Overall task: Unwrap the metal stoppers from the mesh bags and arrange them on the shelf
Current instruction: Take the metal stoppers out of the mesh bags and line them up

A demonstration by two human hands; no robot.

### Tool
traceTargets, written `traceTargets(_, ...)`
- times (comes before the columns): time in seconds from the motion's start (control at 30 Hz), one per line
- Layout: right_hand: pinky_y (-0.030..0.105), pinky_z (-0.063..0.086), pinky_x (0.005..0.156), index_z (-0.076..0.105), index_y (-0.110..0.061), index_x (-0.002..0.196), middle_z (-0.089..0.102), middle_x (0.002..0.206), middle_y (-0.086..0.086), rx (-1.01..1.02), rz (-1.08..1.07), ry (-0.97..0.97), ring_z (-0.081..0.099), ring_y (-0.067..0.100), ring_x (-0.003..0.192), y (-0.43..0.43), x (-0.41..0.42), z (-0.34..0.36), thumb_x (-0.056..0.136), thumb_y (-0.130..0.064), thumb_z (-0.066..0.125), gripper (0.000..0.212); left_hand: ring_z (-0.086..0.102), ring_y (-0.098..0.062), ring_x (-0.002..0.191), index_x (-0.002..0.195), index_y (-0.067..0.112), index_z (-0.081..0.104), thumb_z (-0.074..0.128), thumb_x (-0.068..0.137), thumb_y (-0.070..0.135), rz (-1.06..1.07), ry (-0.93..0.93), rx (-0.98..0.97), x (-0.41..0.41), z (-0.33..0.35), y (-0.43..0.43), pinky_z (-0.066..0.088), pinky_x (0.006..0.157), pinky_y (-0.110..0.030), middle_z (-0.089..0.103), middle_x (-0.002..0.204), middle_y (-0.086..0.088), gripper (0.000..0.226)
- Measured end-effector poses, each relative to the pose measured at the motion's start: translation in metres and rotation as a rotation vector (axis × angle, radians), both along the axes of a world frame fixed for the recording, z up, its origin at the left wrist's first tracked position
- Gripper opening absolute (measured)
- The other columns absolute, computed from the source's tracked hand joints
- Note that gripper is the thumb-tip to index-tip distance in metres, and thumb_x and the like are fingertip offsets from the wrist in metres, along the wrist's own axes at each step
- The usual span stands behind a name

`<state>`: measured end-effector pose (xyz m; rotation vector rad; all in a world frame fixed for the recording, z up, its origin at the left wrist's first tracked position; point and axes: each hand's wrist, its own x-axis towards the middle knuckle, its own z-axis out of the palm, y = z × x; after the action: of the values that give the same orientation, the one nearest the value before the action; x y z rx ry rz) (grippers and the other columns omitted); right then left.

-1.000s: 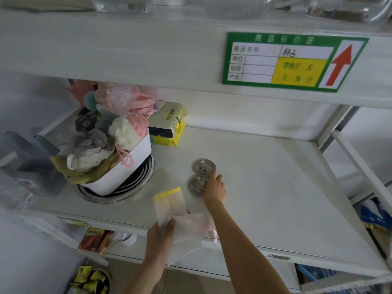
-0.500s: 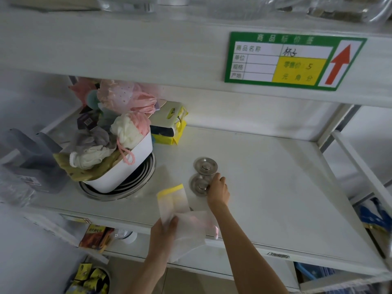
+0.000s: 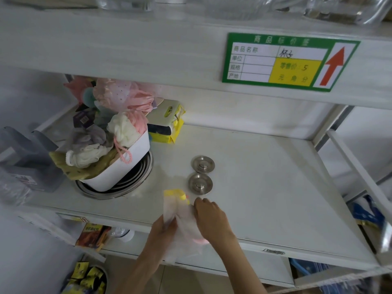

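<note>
Two round metal stoppers lie on the white shelf (image 3: pixel 275 187), one behind the other: the far stopper (image 3: pixel 203 164) and the near stopper (image 3: pixel 200 184). Just in front of them, my left hand (image 3: pixel 164 228) grips a white mesh bag (image 3: pixel 180 221) with a yellow top edge. My right hand (image 3: pixel 212 217) has its fingers closed on the same bag from the right side. The bag hangs partly over the shelf's front edge. I cannot tell what is inside it.
A white tub (image 3: pixel 118 166) heaped with bath sponges sits on stacked metal rings at the left. Yellow packets (image 3: pixel 169 126) lie behind it. A green price label (image 3: pixel 286 60) is fixed to the upper shelf. Grey plastic items (image 3: pixel 23 149) stand at far left.
My right hand has let go of the near stopper and drawn back to the mesh bag. The bag has folded inward between both hands.
</note>
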<state>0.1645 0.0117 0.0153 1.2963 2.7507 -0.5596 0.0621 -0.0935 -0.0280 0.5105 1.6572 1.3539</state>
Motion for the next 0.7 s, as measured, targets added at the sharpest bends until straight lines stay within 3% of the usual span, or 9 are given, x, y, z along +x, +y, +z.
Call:
traceTargets(0.13,0.031,0.034,0.067,0.044,-0.006,0.101,0.062,0.108,0.017,-0.158,-0.008,0.120,0.060,0.035,0.099,-0.009,0.009,-0.006,0.099,-0.012,0.033,0.012,0.072,-0.032,0.086,0.092,0.018,0.073,0.062,0.072,0.034,-0.068,-0.032,-0.008,0.000,0.001,-0.007,0.056,0.078,-0.048,0.076,0.087,-0.014,0.027)
traceTargets(0.17,0.031,0.035,0.067,0.045,-0.004,0.102,0.064,0.106,0.019,-0.206,-0.040,0.164,0.060,0.037,0.097,-0.009,0.010,-0.008,0.099,-0.013,0.034,0.015,0.073,-0.028,0.081,0.089,0.018,0.073,0.063,0.071,0.033,-0.081,-0.038,0.004,0.001,0.001,-0.008,0.057,0.074,-0.045,0.077,0.082,-0.011,0.025)
traceTargets(0.23,0.032,0.035,0.066,0.050,-0.002,0.106,0.066,0.104,0.021,-0.252,-0.104,0.218,0.061,0.038,0.095,-0.009,0.013,-0.014,0.098,-0.014,0.035,0.021,0.073,-0.011,0.069,0.087,0.019,0.070,0.063,0.081,0.024,-0.109,-0.031,0.016,0.005,0.001,-0.011,0.058,0.061,-0.025,0.077,0.070,0.002,0.010)
traceTargets(0.3,0.032,0.034,0.066,0.051,-0.004,0.107,0.066,0.103,0.020,-0.244,-0.144,0.225,0.060,0.038,0.095,-0.010,0.015,-0.018,0.097,-0.013,0.036,0.021,0.071,-0.002,0.063,0.087,0.018,0.067,0.055,0.092,0.009,-0.108,0.009,-0.010,0.008,-0.002,-0.011,0.053,0.056,-0.014,0.076,0.064,0.009,0.016)
traceTargets(0.43,0.031,0.035,0.067,0.049,-0.007,0.103,0.065,0.101,0.017,-0.206,-0.230,0.186,0.058,0.037,0.091,0.002,0.020,-0.021,0.090,-0.003,0.036,0.019,0.068,-0.021,0.070,0.079,0.016,0.071,0.061,0.080,0.020,0.006,0.021,-0.059,0.004,-0.011,-0.016,0.053,0.066,-0.034,0.075,0.064,0.000,0.010)
traceTargets(0.5,0.032,0.035,0.067,0.041,-0.011,0.092,0.062,0.094,0.017,-0.198,-0.286,0.175,0.050,0.034,0.080,0.013,0.020,-0.022,0.089,-0.001,0.034,0.013,0.066,-0.022,0.065,0.082,0.011,0.070,0.063,0.085,0.012,0.055,-0.001,-0.061,-0.002,-0.014,-0.022,0.052,0.062,-0.033,0.073,0.063,-0.002,0.008)
traceTargets(0.57,0.032,0.035,0.068,0.036,-0.014,0.088,0.060,0.093,0.016,-0.218,-0.306,0.162,0.044,0.030,0.077,0.021,0.017,-0.025,0.090,-0.003,0.034,0.012,0.068,-0.025,0.067,0.087,0.006,0.070,0.067,0.082,0.014,0.076,-0.034,-0.057,-0.006,-0.015,-0.027,0.054,0.069,-0.038,0.074,0.073,-0.012,0.010)
traceTargets(0.7,0.037,0.041,0.080,0.050,-0.007,0.110,0.053,0.118,0.019,-0.275,-0.334,0.122,0.055,0.039,0.101,0.031,0.000,-0.035,0.092,-0.004,0.035,0.024,0.070,-0.038,0.092,0.092,0.008,0.073,0.071,0.054,0.041,0.076,-0.062,-0.028,-0.010,-0.018,-0.035,0.051,0.088,-0.056,0.074,0.096,-0.025,0.050)
